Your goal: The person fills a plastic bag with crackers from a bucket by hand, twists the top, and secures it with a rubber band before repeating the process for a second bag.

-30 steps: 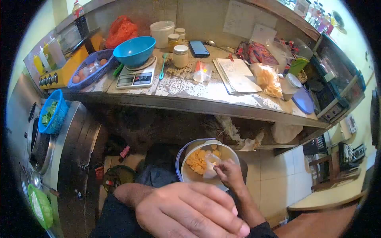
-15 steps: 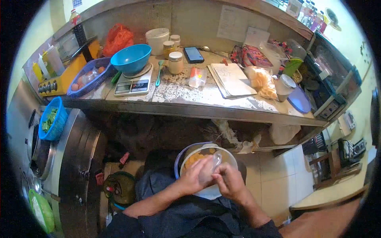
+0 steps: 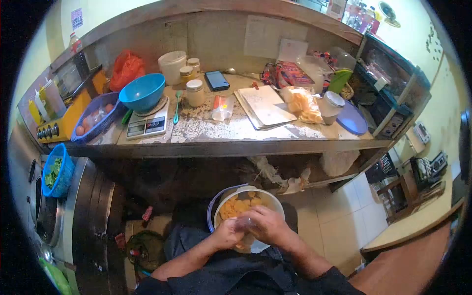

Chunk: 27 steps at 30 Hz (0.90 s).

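Note:
On my lap stands a white tub (image 3: pixel 279 202) holding flat yellow-orange pieces (image 3: pixel 235 205) that look like chips. Over its near side, my left hand (image 3: pixel 226 235) pinches a small clear plastic bag (image 3: pixel 250 243). Curled across the top of the bag is my right hand (image 3: pixel 268 225), its fingers close to the left ones. The bag's lower part hangs below both hands, and some orange-brown colour shows there. My hands hide much of the bag and the tub's near rim.
Ahead runs a worn counter (image 3: pixel 196 123) with a blue bowl (image 3: pixel 142 92) on a kitchen scale (image 3: pixel 147 127), jars (image 3: pixel 195 93), a phone (image 3: pixel 217 80), a notebook (image 3: pixel 268 105) and a bagged snack (image 3: pixel 301 103). A blue basket of greens (image 3: pixel 58 170) stands left.
My right hand has come over the top of the bag, and my left hand has shifted down and left. The bag hangs lower. The view has turned slightly, showing more chips.

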Each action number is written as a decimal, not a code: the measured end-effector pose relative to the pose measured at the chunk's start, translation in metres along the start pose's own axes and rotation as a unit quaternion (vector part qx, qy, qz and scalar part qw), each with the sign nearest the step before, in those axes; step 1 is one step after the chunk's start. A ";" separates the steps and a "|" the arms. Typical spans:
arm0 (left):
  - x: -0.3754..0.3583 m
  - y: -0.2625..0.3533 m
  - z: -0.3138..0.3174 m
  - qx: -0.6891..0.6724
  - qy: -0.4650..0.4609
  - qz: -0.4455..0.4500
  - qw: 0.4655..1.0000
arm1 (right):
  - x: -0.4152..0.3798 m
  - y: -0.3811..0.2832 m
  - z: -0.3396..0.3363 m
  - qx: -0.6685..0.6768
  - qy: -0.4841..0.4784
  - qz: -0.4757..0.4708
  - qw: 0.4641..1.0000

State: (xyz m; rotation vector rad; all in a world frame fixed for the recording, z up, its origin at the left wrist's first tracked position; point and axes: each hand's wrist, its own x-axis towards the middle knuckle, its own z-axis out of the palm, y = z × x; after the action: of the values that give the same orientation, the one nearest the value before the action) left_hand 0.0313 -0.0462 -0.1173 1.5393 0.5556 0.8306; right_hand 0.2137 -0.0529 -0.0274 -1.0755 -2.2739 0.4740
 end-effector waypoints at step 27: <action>0.092 0.073 -0.108 0.099 -0.348 -0.133 0.922 | 0.057 0.030 -0.024 -0.146 -0.152 0.012 0.978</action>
State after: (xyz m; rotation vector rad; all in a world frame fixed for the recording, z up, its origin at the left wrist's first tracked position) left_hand -0.0028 0.0821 -0.0282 1.7611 0.3087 -0.0125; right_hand 0.2173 0.0122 -0.0052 -1.2438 -2.6645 0.3388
